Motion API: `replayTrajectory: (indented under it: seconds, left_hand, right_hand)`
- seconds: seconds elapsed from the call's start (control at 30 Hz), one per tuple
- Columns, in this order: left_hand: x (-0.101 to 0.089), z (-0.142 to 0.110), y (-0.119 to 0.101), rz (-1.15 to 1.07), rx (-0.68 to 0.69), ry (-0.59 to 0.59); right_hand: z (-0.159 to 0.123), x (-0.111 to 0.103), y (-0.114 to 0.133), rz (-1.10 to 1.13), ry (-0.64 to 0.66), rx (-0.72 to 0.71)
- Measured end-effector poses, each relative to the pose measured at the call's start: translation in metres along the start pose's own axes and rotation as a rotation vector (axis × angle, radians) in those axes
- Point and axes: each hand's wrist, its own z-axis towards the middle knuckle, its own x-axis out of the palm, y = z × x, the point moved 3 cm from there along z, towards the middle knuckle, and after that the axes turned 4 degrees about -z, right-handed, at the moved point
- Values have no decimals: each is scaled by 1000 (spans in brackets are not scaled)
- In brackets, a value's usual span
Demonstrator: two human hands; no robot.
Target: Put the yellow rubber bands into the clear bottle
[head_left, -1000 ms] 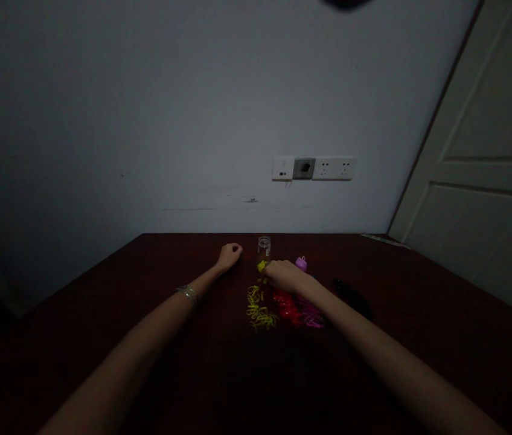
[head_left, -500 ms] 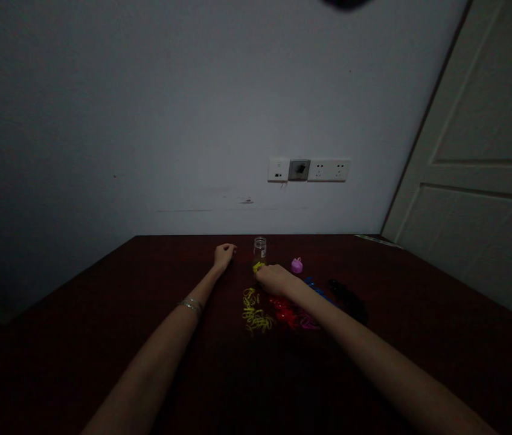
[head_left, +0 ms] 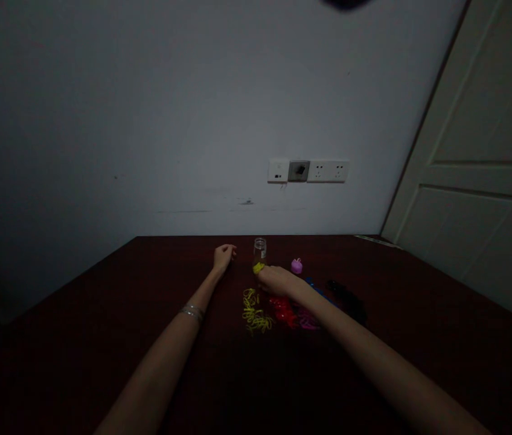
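Note:
My right hand (head_left: 278,280) is just in front of a clear glass jar (head_left: 260,248), knuckles up, with its fingers bent down and drawn together. Its fingertips are mostly hidden, so what they pinch cannot be made out. A bright yellow clump (head_left: 258,267) shows at the jar's lower part, beside those fingers; whether it lies inside the glass is unclear. Yellow loop bands (head_left: 256,314) lie loose nearer to me. Under the right wrist are red bands (head_left: 285,312). My left hand (head_left: 224,255) rests on the table left of the jar, loosely curled, holding nothing.
Purple bands (head_left: 308,320), a blue bundle (head_left: 317,289) and a black bundle (head_left: 349,301) lie around my right forearm. A small pink lidded object (head_left: 296,266) stands right of the jar. The dark red table (head_left: 102,314) meets a wall with sockets (head_left: 328,171).
My right hand has shifted very slightly to the right, by the jar. The left hand and the bands on the table look the same.

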Motion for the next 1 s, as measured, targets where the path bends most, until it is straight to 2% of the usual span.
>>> replayTrajectory:
  seconds: [0.1,0.2,0.4,0.53,0.67,1.0]
  left_hand:
    - [0,-3,-3,19,6,8]
    - [0,-5,-5,27,5,10]
    - [1,-5,-3,30,26,28]
    - [1,-5,-1,35,29,21]
    - [0,-4,-1,19,40,21]
    - [0,-1,4,-77,43,-6]
  right_hand:
    - [-1,-4,-6,73,-20,22]
    - [-3,-14,-15,247,-59,-7]
    - [-1,-56,-46,780,-296,-6]
    - [11,-73,-69,949,-430,63]
    - [26,-71,-82,912,-475,146]
    - [35,-53,-90,947,-408,228]
